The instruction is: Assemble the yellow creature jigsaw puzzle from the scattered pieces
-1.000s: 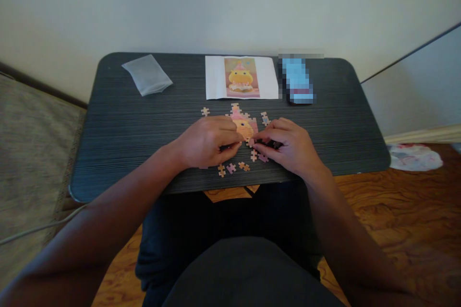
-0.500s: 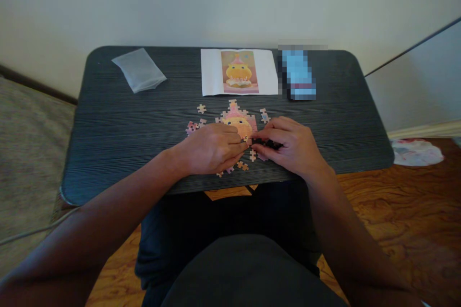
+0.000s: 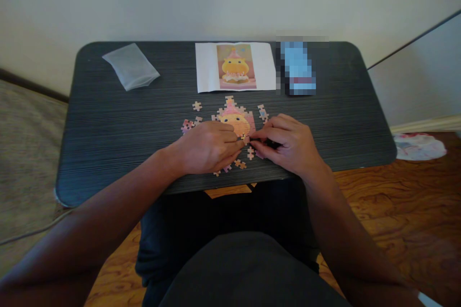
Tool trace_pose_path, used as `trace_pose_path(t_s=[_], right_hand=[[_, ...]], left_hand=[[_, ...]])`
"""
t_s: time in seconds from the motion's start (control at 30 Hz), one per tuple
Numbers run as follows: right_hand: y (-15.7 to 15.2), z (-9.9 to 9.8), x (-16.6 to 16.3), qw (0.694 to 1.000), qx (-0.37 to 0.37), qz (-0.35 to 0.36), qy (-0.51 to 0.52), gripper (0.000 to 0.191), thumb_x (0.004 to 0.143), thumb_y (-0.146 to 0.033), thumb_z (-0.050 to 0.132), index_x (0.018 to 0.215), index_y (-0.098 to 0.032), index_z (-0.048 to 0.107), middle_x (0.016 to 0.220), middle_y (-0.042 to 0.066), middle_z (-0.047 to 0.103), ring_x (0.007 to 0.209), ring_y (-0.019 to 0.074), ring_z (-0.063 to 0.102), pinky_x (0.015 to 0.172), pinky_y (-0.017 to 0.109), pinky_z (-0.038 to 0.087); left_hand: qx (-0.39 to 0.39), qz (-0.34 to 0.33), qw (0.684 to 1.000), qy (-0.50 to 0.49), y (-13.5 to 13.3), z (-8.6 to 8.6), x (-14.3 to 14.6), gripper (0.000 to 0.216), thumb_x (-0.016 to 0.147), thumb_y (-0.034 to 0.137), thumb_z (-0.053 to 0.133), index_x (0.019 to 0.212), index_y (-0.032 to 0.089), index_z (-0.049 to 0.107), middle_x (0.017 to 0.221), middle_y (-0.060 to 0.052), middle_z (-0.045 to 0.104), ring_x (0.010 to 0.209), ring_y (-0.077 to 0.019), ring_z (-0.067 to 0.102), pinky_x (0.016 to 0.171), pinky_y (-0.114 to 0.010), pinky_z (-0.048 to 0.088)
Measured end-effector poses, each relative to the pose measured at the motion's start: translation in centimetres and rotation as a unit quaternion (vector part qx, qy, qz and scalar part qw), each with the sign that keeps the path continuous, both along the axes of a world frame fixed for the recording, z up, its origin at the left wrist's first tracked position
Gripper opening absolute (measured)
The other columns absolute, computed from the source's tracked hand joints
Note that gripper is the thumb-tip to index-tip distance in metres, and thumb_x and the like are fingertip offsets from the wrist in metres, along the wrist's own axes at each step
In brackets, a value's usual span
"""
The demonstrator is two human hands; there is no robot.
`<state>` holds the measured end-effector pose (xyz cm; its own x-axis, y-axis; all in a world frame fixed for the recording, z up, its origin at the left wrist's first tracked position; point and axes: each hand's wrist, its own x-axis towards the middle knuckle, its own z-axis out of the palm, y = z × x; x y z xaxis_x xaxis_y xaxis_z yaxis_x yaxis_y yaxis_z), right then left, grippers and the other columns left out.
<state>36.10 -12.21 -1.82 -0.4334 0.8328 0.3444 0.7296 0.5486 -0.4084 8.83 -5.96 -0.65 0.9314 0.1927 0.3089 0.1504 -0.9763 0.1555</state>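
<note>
A partly joined jigsaw puzzle (image 3: 236, 124) with a yellow animal in a pink party hat lies near the middle of the dark table. My left hand (image 3: 211, 148) covers its lower left side, fingers bent and pressed together; whatever is under them is hidden. From the right, the thumb and forefinger of my right hand (image 3: 284, 143) close on a small puzzle piece (image 3: 246, 139) at the puzzle's lower edge. My left fingertips reach close to that same piece. Loose pieces (image 3: 240, 164) lie just below, and a single piece (image 3: 197, 106) sits up to the left.
Behind the puzzle lies a printed picture sheet (image 3: 236, 67) of the same animal. To its right is a blurred-out light blue object (image 3: 298, 67). A clear plastic bag (image 3: 131, 67) rests at the table's (image 3: 353, 105) back left. More pieces (image 3: 262, 112) lie near my right hand.
The whole view has shifted slightly. Both hands stay at the puzzle's lower edge, with only a slight movement of the fingers around the piece.
</note>
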Motion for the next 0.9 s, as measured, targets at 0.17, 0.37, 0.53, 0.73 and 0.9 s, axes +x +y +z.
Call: trace_pose_path(t_s=[0.17,0.37,0.53,0.73,0.9], right_hand=[[0.3,0.6,-0.4,0.999,-0.015,0.001,-0.029,0.015,0.104,-0.032,0.075,0.115,-0.025,0.083,0.104,0.004,0.079,0.098,0.0250,0.072,0.083,0.042,0.055],[0.5,1.4,-0.8,0.997,-0.048,0.009,-0.059,0.017,0.106,-0.034,0.073,0.113,-0.023,0.083,0.106,0.005,0.077,0.101,0.0252,0.071,0.083,0.040,0.053],[0.5,1.6,-0.8,0.996,-0.058,0.004,-0.064,0.017,0.105,-0.034,0.073,0.113,-0.022,0.083,0.105,0.005,0.076,0.100,0.0252,0.071,0.083,0.039,0.052],[0.4,1.8,-1.0,0.995,-0.065,-0.004,-0.069,0.016,0.106,-0.035,0.073,0.112,-0.024,0.083,0.104,0.005,0.076,0.102,0.0248,0.072,0.082,0.038,0.051],[0.1,1.9,-1.2,0.994,-0.072,-0.022,-0.081,0.016,0.105,-0.035,0.074,0.108,-0.022,0.083,0.102,0.005,0.078,0.097,0.0241,0.073,0.081,0.037,0.050]], left_hand=[[0.021,0.005,1.000,-0.007,0.0,-0.1,0.0,0.030,0.116,0.021,0.053,0.119,0.013,0.082,0.103,-0.007,0.087,0.094,-0.0230,0.080,0.084,-0.038,0.065],[0.052,-0.010,0.998,-0.026,0.1,-0.3,-0.1,0.030,0.116,0.020,0.055,0.104,0.013,0.082,0.095,-0.005,0.084,0.089,-0.0204,0.079,0.080,-0.036,0.066],[0.064,0.006,0.997,-0.042,0.3,-0.4,-0.1,0.033,0.115,0.020,0.057,0.094,0.015,0.081,0.087,-0.003,0.082,0.082,-0.0187,0.077,0.074,-0.035,0.063],[0.087,0.021,0.994,-0.061,0.4,-0.4,0.1,0.030,0.112,0.022,0.064,0.088,0.014,0.080,0.081,-0.003,0.079,0.073,-0.0183,0.073,0.068,-0.034,0.059],[0.087,0.038,0.994,-0.056,0.3,-0.4,0.1,0.029,0.112,0.024,0.065,0.089,0.015,0.080,0.083,-0.003,0.081,0.072,-0.0173,0.073,0.069,-0.032,0.058]])
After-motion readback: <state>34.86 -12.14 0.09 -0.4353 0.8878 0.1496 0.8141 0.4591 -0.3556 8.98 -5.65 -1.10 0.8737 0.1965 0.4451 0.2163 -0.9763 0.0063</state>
